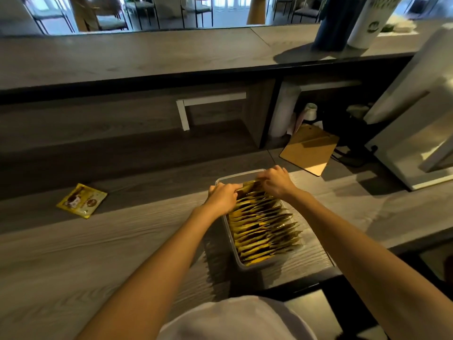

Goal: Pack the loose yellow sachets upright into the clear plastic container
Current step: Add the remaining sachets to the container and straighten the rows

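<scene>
A clear plastic container [231,246] stands on the wooden counter in front of me, packed with a row of upright yellow sachets [263,229]. My left hand [223,196] and my right hand [277,181] are both at the far end of the container, fingers curled onto the tops of the farthest sachets. Each hand pinches or presses sachet edges there; the fingertips are partly hidden among them. One loose yellow sachet [82,200] lies flat on the counter, well to the left of the container.
A brown clipboard [310,149] lies beyond the container to the right. A white appliance [416,133] stands at the right edge. A raised shelf runs across the back, carrying a dark bottle [335,23] and a white tumbler [370,23].
</scene>
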`<state>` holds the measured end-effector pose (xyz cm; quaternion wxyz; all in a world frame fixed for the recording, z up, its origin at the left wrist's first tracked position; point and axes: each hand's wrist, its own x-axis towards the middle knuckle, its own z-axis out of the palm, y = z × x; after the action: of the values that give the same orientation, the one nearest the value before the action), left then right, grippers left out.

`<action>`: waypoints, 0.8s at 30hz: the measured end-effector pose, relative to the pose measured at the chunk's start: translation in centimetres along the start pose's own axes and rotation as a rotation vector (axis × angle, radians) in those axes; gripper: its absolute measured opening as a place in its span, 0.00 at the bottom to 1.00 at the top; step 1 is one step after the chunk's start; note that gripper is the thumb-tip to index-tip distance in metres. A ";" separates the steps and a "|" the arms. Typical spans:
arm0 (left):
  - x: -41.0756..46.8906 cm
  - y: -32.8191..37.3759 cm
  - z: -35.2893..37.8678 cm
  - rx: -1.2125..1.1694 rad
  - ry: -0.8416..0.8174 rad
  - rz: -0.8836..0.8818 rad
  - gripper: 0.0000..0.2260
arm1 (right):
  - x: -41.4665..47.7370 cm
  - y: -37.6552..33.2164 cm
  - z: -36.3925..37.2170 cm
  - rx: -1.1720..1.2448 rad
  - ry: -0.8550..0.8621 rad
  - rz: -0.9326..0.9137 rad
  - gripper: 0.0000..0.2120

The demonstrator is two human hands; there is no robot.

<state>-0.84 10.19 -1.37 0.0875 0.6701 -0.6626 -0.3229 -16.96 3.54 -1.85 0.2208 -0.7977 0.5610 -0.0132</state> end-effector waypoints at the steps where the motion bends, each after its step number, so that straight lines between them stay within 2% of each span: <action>1: 0.0 0.1 -0.1 0.016 -0.005 0.007 0.17 | 0.0 0.0 0.0 -0.033 -0.018 0.008 0.17; 8: -0.3 -0.2 -0.7 0.023 -0.056 0.030 0.19 | -0.4 0.2 -0.8 0.019 -0.020 -0.023 0.17; 11: -0.5 -0.2 -0.6 0.089 -0.151 0.030 0.20 | -0.8 0.1 -0.6 -0.056 -0.111 -0.027 0.17; 13: -0.6 -0.2 -0.4 0.091 -0.154 0.028 0.19 | -1.0 0.0 -0.3 -0.090 -0.137 -0.031 0.18; 16: -0.8 -0.2 -0.6 0.035 -0.057 0.039 0.18 | -1.1 -0.3 -0.3 -0.023 -0.064 -0.014 0.19; 20: -1.2 -0.9 -2.0 -0.067 0.177 -0.018 0.17 | -1.0 -2.5 -0.6 0.030 0.100 -0.058 0.20; 24: -2.4 -3.5 -4.1 -0.072 0.381 -0.153 0.16 | -0.5 -7.8 0.0 0.056 0.260 -0.142 0.14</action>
<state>4.51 11.58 0.73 0.2104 0.7639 -0.5693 -0.2194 -10.20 6.14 1.19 0.1670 -0.8206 0.5262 -0.1476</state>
